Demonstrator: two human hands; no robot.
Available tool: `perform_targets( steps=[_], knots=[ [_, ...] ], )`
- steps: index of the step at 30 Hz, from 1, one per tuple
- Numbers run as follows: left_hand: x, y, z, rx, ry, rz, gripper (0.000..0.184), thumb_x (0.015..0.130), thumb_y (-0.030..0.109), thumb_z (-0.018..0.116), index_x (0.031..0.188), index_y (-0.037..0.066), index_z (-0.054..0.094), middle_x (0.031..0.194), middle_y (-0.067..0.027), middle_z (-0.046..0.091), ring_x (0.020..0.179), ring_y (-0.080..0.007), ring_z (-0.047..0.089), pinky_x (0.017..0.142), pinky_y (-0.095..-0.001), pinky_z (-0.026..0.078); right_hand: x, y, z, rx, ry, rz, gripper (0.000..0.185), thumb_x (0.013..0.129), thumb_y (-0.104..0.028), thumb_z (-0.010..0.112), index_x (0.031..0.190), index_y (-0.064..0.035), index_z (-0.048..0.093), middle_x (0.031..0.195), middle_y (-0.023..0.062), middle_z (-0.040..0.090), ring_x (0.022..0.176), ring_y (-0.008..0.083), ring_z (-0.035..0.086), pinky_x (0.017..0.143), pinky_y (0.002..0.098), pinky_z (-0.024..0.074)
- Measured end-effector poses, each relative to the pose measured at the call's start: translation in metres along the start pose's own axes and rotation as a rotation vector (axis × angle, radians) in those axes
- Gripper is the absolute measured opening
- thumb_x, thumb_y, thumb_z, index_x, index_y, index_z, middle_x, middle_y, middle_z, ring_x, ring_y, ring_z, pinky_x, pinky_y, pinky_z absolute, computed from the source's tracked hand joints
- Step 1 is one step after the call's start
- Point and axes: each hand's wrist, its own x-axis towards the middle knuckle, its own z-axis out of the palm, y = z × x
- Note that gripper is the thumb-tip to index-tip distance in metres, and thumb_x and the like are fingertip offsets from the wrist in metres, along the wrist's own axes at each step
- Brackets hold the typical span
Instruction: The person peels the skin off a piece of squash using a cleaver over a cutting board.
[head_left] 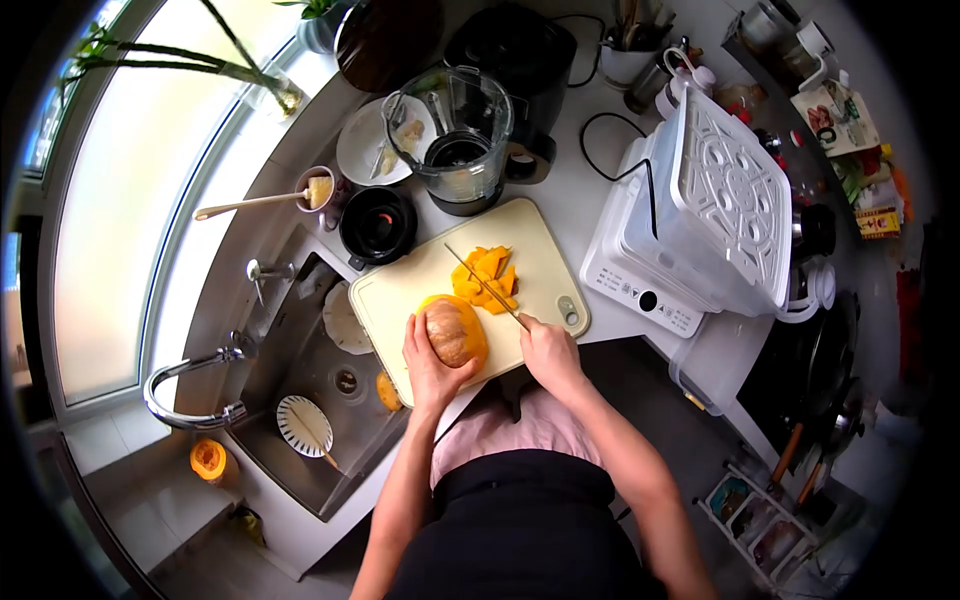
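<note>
A piece of pumpkin [452, 336], rind upward, rests on the cream cutting board [400, 283]. My left hand [432, 365] is wrapped round its near left side. Closed on a knife handle, my right hand [548, 350] is at the board's near right edge. The knife [482, 284] slants away to the upper left, its blade over a heap of orange pumpkin chunks [494, 268]. Whether the blade touches the chunks or the board, I cannot tell.
Left of the board is the sink [290, 400], holding a striped dish [304, 425]. Cut pumpkin [209, 460] stands on the counter's far left. Behind the board are a blender jug [455, 150], a black lid [378, 225] and a white plate [365, 140]. A steamer [700, 220] stands right.
</note>
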Motion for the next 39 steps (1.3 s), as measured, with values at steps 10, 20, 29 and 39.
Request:
perform_targets(
  steps=[10, 20, 29, 39],
  knots=[
    [-0.071, -0.02, 0.002, -0.306, 0.171, -0.334, 0.091, 0.077, 0.022, 0.083, 0.149, 0.001, 0.029, 0.141, -0.0186, 0.042, 0.123, -0.0307, 0.05, 0.104, -0.0405, 0.043, -0.02, 0.01, -0.001, 0.038, -0.086, -0.076, 0.024, 0.093, -0.019, 0.056, 0.107, -0.0026, 0.069, 0.077, 0.0247, 0.067, 0.073, 0.0415, 0.067, 0.066, 0.0495, 0.0543],
    [-0.089, -0.023, 0.028, -1.25, 0.327, -0.959, 0.036, 0.094, 0.013, 0.058, 0.127, -0.002, 0.054, 0.107, -0.0074, 0.064, 0.095, -0.0167, 0.062, 0.083, -0.0307, 0.052, 0.021, 0.007, 0.003, -0.229, -0.226, -0.292, 0.023, 0.088, -0.016, 0.06, 0.106, -0.0072, 0.07, 0.073, 0.0215, 0.067, 0.069, 0.0402, 0.067, 0.066, 0.0498, 0.0544],
    [-0.077, -0.006, 0.013, -1.595, 0.271, -1.003, 0.024, 0.091, 0.021, 0.065, 0.111, 0.008, 0.062, 0.101, -0.0029, 0.065, 0.099, -0.0158, 0.06, 0.092, -0.0332, 0.046, 0.046, 0.015, -0.009, -0.218, -0.288, -0.349, 0.02, 0.088, -0.019, 0.058, 0.096, -0.0045, 0.07, 0.074, 0.0234, 0.068, 0.07, 0.0415, 0.068, 0.066, 0.0505, 0.0552],
    [-0.061, 0.057, 0.041, -1.326, 0.312, -0.37, 0.062, 0.079, -0.006, 0.075, 0.135, -0.001, 0.049, 0.126, -0.0086, 0.06, 0.116, -0.0165, 0.057, 0.101, -0.0312, 0.046, 0.048, 0.01, -0.012, -0.183, -0.317, -0.246, 0.023, 0.09, -0.022, 0.056, 0.095, -0.0039, 0.071, 0.076, 0.0251, 0.067, 0.072, 0.0432, 0.067, 0.068, 0.0512, 0.0549]
  ],
)
